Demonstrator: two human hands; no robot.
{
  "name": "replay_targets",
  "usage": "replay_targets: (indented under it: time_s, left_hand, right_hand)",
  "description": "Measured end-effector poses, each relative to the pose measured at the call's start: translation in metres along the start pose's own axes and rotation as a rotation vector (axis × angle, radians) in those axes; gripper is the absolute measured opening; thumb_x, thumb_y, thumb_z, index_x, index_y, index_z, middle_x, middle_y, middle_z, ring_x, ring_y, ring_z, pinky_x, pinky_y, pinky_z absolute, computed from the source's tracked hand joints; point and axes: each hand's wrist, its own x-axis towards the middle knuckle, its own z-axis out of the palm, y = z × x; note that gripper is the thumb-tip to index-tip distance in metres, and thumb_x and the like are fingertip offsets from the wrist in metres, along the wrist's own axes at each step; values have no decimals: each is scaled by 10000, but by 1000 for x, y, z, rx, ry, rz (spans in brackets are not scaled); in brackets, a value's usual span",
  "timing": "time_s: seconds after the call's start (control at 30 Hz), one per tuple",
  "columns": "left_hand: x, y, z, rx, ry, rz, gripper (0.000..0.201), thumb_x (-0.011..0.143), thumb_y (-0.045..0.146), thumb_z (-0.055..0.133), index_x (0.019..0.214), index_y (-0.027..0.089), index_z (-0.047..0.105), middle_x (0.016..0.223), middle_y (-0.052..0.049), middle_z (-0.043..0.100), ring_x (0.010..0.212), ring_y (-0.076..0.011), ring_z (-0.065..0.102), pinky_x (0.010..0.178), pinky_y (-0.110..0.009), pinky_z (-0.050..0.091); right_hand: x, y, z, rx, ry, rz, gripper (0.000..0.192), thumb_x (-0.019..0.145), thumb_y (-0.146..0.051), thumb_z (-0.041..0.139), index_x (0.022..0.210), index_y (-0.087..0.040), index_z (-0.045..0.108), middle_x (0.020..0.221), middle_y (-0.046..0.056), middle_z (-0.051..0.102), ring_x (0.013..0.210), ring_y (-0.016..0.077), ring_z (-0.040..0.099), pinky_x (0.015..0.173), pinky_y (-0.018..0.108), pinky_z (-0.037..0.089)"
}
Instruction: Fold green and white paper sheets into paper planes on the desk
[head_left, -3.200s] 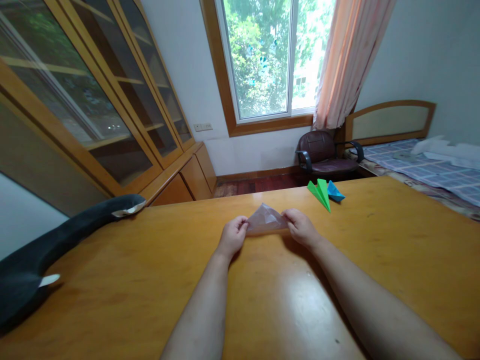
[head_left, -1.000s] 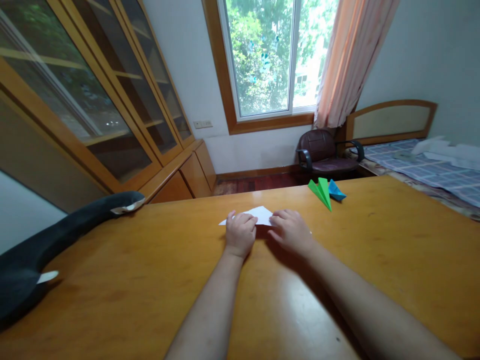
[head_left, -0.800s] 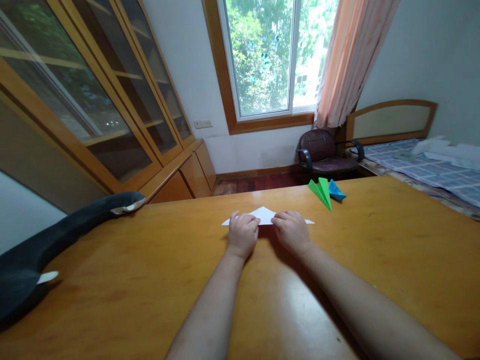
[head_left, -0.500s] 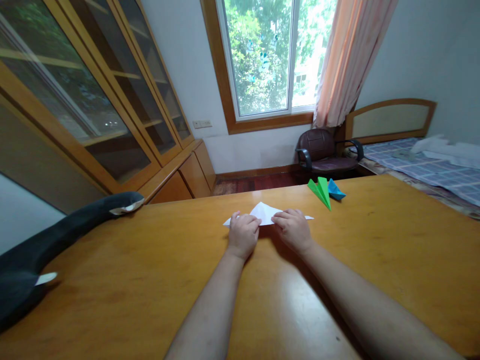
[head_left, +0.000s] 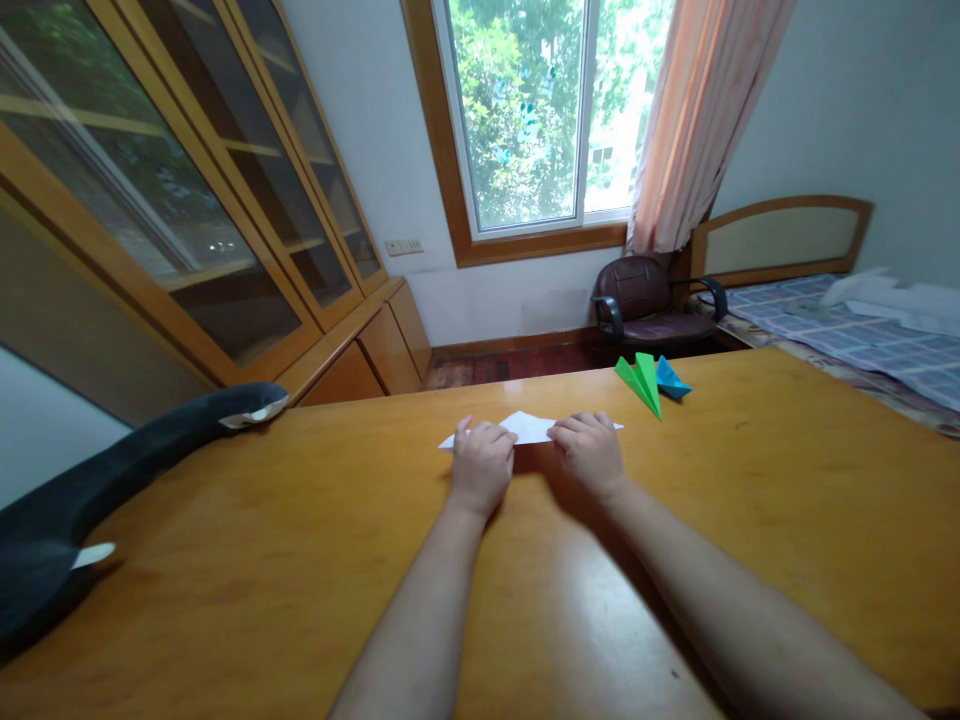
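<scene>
- Closest to you it's just your two bare forearms coming in over the glossy wooden table (head_left: 225, 560), angling toward each other as they go out.
- Your left hand (head_left: 480, 465) is knuckles-up with the fingers curled down, tips pressing on the near-left part of the white folded paper (head_left: 531, 427). It's pinning the sheet flat, not really wrapped around it.
- Your right hand (head_left: 590, 452) is doing the same on the near-right part, fingers bent and pushing down on the paper's near edge. Can't tell if any of the sheet is tucked under either palm, the hands cover that bit.
- The paper sits flat on the table, straight ahead of both hands and touching the fingertips. It's a low, wide triangle: long axis runs left to right across your view, thin tips poking out past each hand, blunt peak pointing away from you toward the window.
- Both hands are about equally near it, one per side of the middle, with a strip of white showing in the gap between them.
- Farther back and off to the right, well apart from your hands, a green paper plane (head_left: 640, 383) lies with a blue paper plane (head_left: 670, 379) just beside it, right by the table's far edge.
- Way off on the left edge of the table there's a dark plush toy (head_left: 135, 460) lying stretched out.
</scene>
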Motion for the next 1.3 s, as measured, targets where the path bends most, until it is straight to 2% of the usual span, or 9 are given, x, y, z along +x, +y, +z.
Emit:
replay_targets:
  time_s: [0.13, 0.27, 0.37, 0.43, 0.5, 0.57, 0.83, 1.07, 1.3]
  left_hand:
    - [14, 2, -21, 30, -121, -1, 213, 865, 153, 511, 841, 222, 711, 818, -48, 720, 868, -227, 608, 1098, -561, 191]
    - [39, -1, -53, -6, -276, 60, 241, 833, 125, 497, 853, 234, 711, 780, -29, 710, 790, -206, 610, 1079, -542, 252]
    - [58, -10, -70, -93, -364, 74, 223, 829, 159, 505, 855, 234, 713, 789, -19, 713, 759, -185, 610, 1009, -464, 351]
    - [67, -17, -75, -183, -441, 40, 177, 803, 188, 532, 809, 207, 708, 755, -23, 699, 706, -170, 593, 820, -337, 446]
    - [72, -24, -74, -299, -523, -32, 155, 787, 220, 544, 755, 180, 690, 684, -12, 663, 619, -145, 557, 629, -259, 422]
    - [73, -30, -71, -434, -590, -102, 162, 777, 262, 557, 727, 165, 676, 639, 1, 629, 569, -127, 525, 533, -231, 368]
    - [63, -41, -54, -808, -713, -309, 206, 687, 350, 650, 726, 148, 661, 626, 13, 598, 554, -103, 504, 506, -205, 376]
    - [56, -37, -44, -909, -648, -440, 279, 641, 402, 691, 743, 146, 646, 633, 8, 601, 536, -99, 506, 489, -202, 375]
    - [54, -26, -38, -811, -595, -420, 260, 684, 399, 656, 733, 144, 630, 604, 24, 559, 519, -97, 475, 459, -199, 340]
  right_hand:
    - [8, 1, -16, -13, -74, 33, 243, 899, -197, 495, 824, -200, 726, 802, 66, 727, 795, 191, 552, 739, 352, 229]
    - [24, 4, -45, 6, -168, 50, 241, 895, -203, 476, 882, -200, 717, 802, 69, 722, 780, 190, 577, 745, 339, 254]
    - [38, 7, -63, 25, -286, 62, 241, 872, -211, 477, 853, -191, 717, 799, 80, 719, 732, 188, 581, 704, 321, 285]
    - [48, 11, -73, 101, -363, 77, 222, 833, -203, 498, 805, -186, 717, 783, 74, 718, 714, 181, 584, 653, 296, 306]
    - [57, 14, -78, 206, -450, 110, 210, 798, -187, 509, 797, -181, 719, 753, 57, 709, 676, 164, 581, 594, 269, 317]
    - [63, 17, -81, 303, -530, 143, 195, 775, -188, 524, 793, -170, 717, 719, 42, 695, 642, 151, 573, 555, 248, 328]
    - [67, 29, -67, 616, -724, 262, 116, 713, -229, 563, 710, -169, 661, 609, -15, 601, 554, 117, 518, 481, 214, 352]
    - [61, 26, -56, 788, -688, 388, 65, 667, -207, 577, 648, -178, 632, 550, -22, 567, 510, 115, 496, 465, 223, 359]
    - [60, 18, -48, 756, -614, 341, 72, 682, -215, 619, 641, -173, 662, 577, -11, 600, 547, 112, 496, 485, 213, 345]
